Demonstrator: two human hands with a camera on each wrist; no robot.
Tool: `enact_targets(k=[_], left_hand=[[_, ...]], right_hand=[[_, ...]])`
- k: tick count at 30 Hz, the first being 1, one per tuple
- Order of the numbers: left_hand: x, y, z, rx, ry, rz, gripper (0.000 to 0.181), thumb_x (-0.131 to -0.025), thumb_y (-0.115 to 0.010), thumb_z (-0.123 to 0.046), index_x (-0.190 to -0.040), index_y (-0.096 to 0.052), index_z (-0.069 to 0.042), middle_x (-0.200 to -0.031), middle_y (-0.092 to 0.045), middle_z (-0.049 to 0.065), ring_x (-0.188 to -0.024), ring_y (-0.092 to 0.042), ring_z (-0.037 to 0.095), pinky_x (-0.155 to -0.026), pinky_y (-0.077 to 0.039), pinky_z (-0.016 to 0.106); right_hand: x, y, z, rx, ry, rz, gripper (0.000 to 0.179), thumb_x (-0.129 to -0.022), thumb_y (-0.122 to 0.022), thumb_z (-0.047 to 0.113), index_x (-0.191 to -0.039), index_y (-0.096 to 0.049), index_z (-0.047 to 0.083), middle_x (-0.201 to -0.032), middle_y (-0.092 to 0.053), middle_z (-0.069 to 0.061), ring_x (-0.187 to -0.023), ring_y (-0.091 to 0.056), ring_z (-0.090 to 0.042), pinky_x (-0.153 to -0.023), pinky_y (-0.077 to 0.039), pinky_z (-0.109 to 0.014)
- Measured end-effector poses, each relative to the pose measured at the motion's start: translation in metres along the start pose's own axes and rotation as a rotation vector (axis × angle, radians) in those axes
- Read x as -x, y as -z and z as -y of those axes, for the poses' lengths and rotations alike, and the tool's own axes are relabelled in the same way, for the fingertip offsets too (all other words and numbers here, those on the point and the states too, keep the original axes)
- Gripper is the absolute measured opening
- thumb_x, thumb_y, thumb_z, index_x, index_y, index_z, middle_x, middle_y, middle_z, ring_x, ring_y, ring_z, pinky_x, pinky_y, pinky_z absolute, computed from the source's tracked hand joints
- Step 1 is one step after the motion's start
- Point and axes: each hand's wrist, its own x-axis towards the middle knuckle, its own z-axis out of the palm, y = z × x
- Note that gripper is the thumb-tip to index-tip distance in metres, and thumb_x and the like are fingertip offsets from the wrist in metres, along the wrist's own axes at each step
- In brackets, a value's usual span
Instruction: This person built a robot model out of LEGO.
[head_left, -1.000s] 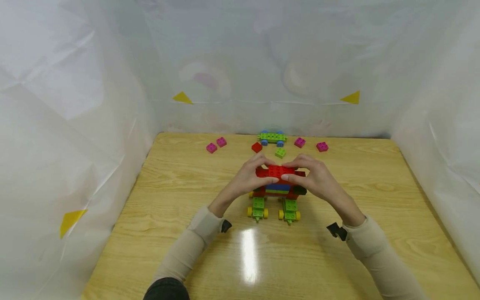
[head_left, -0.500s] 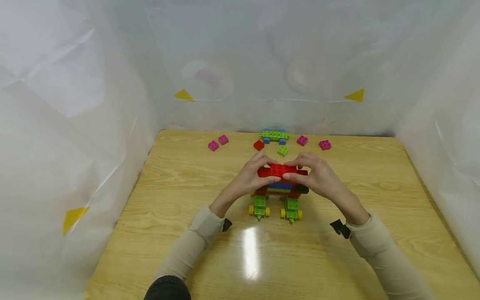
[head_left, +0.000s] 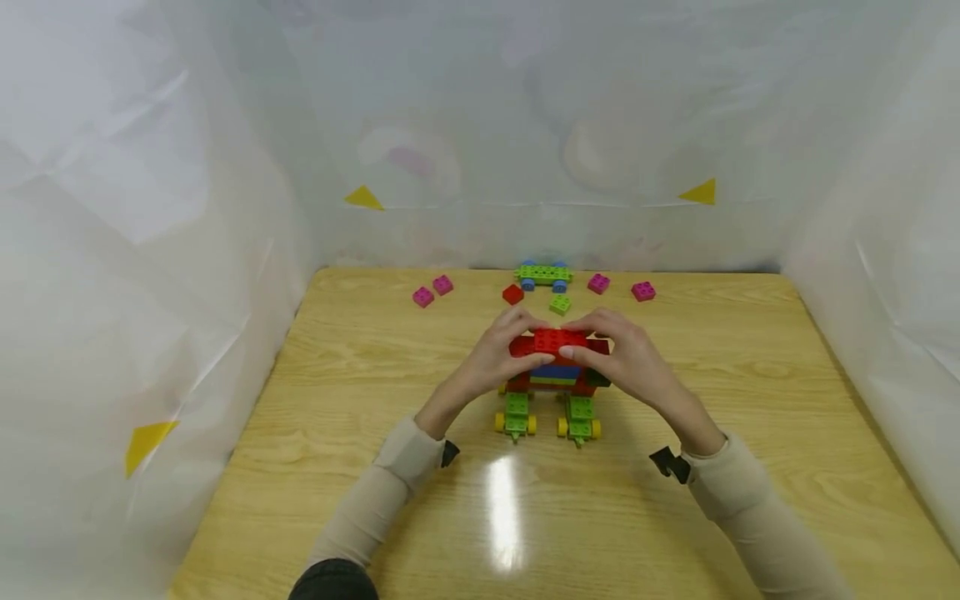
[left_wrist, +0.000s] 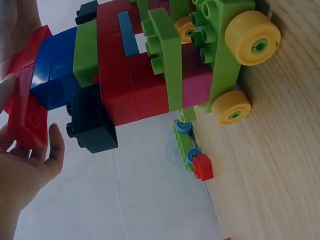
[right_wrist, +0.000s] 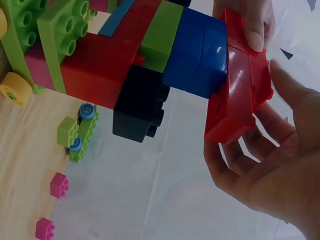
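Pink bricks (head_left: 423, 297), a pair, lie beyond and left of our left hand (head_left: 497, 350), which pinches the left part of the red top (head_left: 559, 340) between thumb and fingers. We see that top crowning the brick build (head_left: 553, 374), which stands on green yellow-wheeled bases (head_left: 517, 408) between and below our hands. Our right hand (head_left: 630, 354) grips the top's right part; two more pink bricks (head_left: 598, 283) lie beyond that hand.
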Motion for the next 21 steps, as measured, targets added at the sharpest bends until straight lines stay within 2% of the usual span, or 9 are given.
enact_targets(k=[2,5,8,11,13,14,16,21], left_hand=[[0.0,0.0,0.0,0.001,0.002,-0.006,0.032,-0.088,-0.071,-0.016,-0.117,-0.063,-0.006,-0.108,-0.05,0.004,-0.098,-0.047,0.016,-0.077,-0.049,0.023],[0.0,0.0,0.001,0.005,0.012,-0.001,0.033,-0.087,-0.073,-0.017,-0.117,-0.063,-0.007,-0.11,-0.052,0.003,-0.101,-0.048,0.016,-0.076,-0.049,0.023],[-0.002,0.005,0.003,0.009,0.027,0.038,0.037,-0.087,-0.073,-0.021,-0.121,-0.062,-0.01,-0.116,-0.053,0.001,-0.107,-0.048,0.014,-0.082,-0.049,0.026],[0.001,0.02,0.004,0.007,0.07,0.081,0.042,-0.092,-0.065,-0.034,-0.127,-0.06,-0.012,-0.122,-0.054,0.001,-0.112,-0.05,0.016,-0.088,-0.048,0.033],[0.004,0.035,0.009,-0.012,0.121,0.071,0.043,-0.094,-0.06,-0.039,-0.129,-0.059,-0.013,-0.123,-0.056,0.002,-0.113,-0.052,0.02,-0.089,-0.048,0.036],[0.007,0.043,0.014,-0.025,0.155,0.043,0.044,-0.095,-0.058,-0.042,-0.129,-0.059,-0.014,-0.123,-0.057,0.003,-0.112,-0.054,0.021,-0.088,-0.048,0.037],[0.011,0.059,0.029,-0.059,0.214,-0.047,0.037,-0.097,-0.058,-0.035,-0.126,-0.061,-0.012,-0.119,-0.059,0.006,-0.109,-0.055,0.023,-0.085,-0.049,0.038],[0.021,0.092,0.084,-0.131,0.379,-0.303,0.03,-0.095,-0.063,-0.018,-0.12,-0.063,-0.002,-0.113,-0.061,0.015,-0.104,-0.056,0.025,-0.086,-0.048,0.042]], right_hand=[[-0.001,0.0,0.0,0.004,0.008,-0.002,0.029,-0.086,-0.073,0.026,-0.112,-0.07,0.013,-0.103,-0.063,0.001,-0.089,-0.054,-0.016,-0.073,-0.048,-0.036],[-0.001,0.001,0.001,0.025,0.026,0.004,0.029,-0.086,-0.073,0.026,-0.112,-0.07,0.012,-0.099,-0.061,0.001,-0.081,-0.052,-0.015,-0.067,-0.046,-0.032],[-0.001,0.002,0.003,0.04,0.019,0.013,0.03,-0.086,-0.073,0.024,-0.114,-0.07,0.011,-0.093,-0.057,0.001,-0.073,-0.045,-0.015,-0.06,-0.041,-0.029],[-0.002,0.001,0.004,0.045,-0.007,0.021,0.033,-0.087,-0.073,0.026,-0.116,-0.07,0.011,-0.091,-0.055,0.001,-0.071,-0.042,-0.016,-0.058,-0.038,-0.029],[-0.002,0.001,0.003,0.047,-0.021,0.028,0.034,-0.088,-0.072,0.027,-0.117,-0.07,0.011,-0.09,-0.054,0.001,-0.072,-0.042,-0.016,-0.059,-0.037,-0.03],[-0.002,0.0,0.003,0.047,-0.024,0.03,0.034,-0.088,-0.072,0.028,-0.118,-0.07,0.011,-0.089,-0.054,0.001,-0.072,-0.042,-0.016,-0.059,-0.037,-0.03],[-0.002,-0.001,0.004,0.042,-0.024,0.031,0.034,-0.088,-0.071,0.028,-0.118,-0.069,0.011,-0.09,-0.054,0.001,-0.073,-0.043,-0.016,-0.06,-0.037,-0.03],[-0.004,-0.001,0.004,0.034,-0.009,0.022,0.033,-0.089,-0.071,0.025,-0.119,-0.069,0.011,-0.092,-0.054,0.001,-0.075,-0.044,-0.016,-0.061,-0.039,-0.029]])
